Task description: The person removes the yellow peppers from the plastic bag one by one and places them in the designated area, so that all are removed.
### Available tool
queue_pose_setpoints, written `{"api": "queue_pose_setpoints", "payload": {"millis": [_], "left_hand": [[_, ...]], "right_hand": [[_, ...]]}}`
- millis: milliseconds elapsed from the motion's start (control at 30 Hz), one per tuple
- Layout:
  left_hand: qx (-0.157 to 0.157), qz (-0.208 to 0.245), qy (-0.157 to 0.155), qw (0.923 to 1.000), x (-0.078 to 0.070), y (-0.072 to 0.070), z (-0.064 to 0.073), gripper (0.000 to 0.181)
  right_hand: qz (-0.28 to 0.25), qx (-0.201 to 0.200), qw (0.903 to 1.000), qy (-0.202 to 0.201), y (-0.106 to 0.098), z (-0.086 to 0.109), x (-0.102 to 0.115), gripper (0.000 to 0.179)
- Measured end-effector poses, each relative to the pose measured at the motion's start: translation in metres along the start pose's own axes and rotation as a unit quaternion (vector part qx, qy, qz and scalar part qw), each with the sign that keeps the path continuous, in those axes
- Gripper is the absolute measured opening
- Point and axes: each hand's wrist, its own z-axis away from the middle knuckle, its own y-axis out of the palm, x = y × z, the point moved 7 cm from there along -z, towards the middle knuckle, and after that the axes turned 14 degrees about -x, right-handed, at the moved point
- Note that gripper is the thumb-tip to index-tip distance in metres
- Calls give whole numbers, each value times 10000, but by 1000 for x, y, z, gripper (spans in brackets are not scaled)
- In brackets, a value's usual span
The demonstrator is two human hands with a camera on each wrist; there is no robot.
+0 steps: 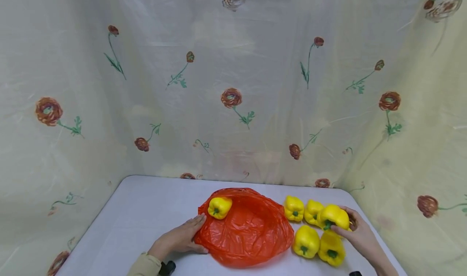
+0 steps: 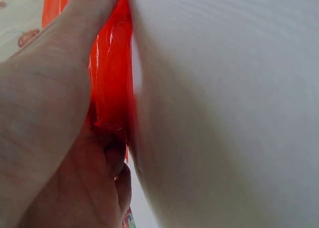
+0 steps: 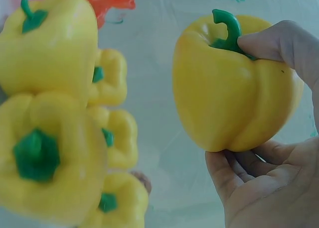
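Observation:
A red plastic bag (image 1: 251, 227) lies spread with its mouth wide on the white table, and one yellow bell pepper (image 1: 219, 208) sits inside at its far left. At the bag's left edge, my left hand (image 1: 184, 233) holds the plastic between thumb and fingers; in the left wrist view, red film (image 2: 110, 73) shows between them. On the right, my right hand (image 1: 359, 231) grips another yellow bell pepper (image 3: 234, 88), thumb beside its green stem and fingers underneath. It is raised above several other yellow bell peppers (image 1: 306, 241) grouped right of the bag.
The white table (image 1: 153, 203) has rounded far corners. Flower-printed curtain sheeting (image 1: 237, 146) hangs behind it and along both sides. More yellow peppers (image 3: 37, 158) stand close together beside the held one in the right wrist view.

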Motion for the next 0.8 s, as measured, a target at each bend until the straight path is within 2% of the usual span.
{"api": "queue_pose_setpoints", "payload": {"millis": [300, 800], "left_hand": [[22, 94, -16, 10000, 0, -2, 1, 110], [-52, 120, 29, 9999, -1, -4, 0, 110]], "right_hand": [[134, 48, 9976, 681, -13, -1, -29, 103], [264, 82, 9918, 1244, -31, 4, -77, 105]]}}
